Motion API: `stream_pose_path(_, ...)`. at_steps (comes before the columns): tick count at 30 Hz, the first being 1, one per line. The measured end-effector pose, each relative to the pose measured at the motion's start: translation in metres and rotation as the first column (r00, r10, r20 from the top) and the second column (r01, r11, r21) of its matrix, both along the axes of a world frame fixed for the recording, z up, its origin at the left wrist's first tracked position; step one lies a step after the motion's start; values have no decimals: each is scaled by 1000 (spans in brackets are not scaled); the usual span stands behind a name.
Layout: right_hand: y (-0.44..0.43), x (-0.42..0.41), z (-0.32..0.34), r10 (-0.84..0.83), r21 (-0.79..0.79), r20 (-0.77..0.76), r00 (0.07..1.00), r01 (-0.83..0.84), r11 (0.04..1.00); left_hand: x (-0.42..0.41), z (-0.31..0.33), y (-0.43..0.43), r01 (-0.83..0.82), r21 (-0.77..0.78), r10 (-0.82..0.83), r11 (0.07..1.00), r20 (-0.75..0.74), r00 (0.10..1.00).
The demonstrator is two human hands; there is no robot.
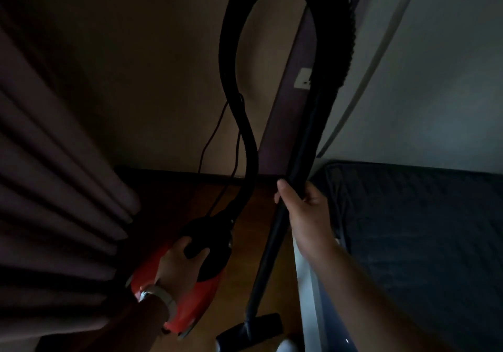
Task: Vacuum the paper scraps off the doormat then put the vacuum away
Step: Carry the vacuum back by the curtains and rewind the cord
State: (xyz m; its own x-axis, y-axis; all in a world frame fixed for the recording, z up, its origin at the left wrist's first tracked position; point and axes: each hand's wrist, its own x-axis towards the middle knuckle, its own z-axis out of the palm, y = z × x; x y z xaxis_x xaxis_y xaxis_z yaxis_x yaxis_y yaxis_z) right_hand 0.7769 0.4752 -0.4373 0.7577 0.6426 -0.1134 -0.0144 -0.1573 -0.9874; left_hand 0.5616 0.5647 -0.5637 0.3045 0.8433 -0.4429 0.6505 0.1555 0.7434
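Step in hand: carrying or positioning the canister vacuum point(194, 304). No doormat or paper scraps are in view, so I cannot tell whether it is heading to the job or to storage.
Left hand point(179, 264): grip closed round the black carry handle point(208, 238) on top of the red body; a wristwatch point(160, 294) is on that wrist.
Right hand point(302, 204): grip wrapped round the wand point(268, 248) partway up, thumb lying along it.
Where the vacuum is: low, between the curtain point(54, 161) and the bed point(422, 229), over the wooden floor point(261, 210).
Doing it well: move body and wand together so the hose point(231, 52), arched high overhead, does not kink or pull. Watch the power cord point(212, 136) trailing by the body, as it could snag or be stepped on. Keep the floor nozzle point(253, 327) away from the bed edge.
Hard to make out: the room is very dim. It is unclear whether the body rests on the floor or is lifted, and where the cord ends, though a wall socket point(302, 78) shows behind the hose. The top of the hose is cut off at the frame edge.
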Motion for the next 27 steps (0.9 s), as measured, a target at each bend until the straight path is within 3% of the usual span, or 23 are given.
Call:
stream_pose_path(12,47,90,-164,-141,271,63,988,119,955,62,-211,1,-73,83,65,994,97,993)
stream_pose_path(15,62,117,-183,-155,306,55,986,131,943,74,-241,-4,-71,63,65,995,93,993)
stream_pose_path(21,82,156,-220,-146,212,66,987,129,969,102,-285,-15,-119,36,117,992,62,991)
stream_pose_path(27,93,179,-217,-155,248,135,979,118,962,131,-308,-30,-188,33,187,982,31,982)
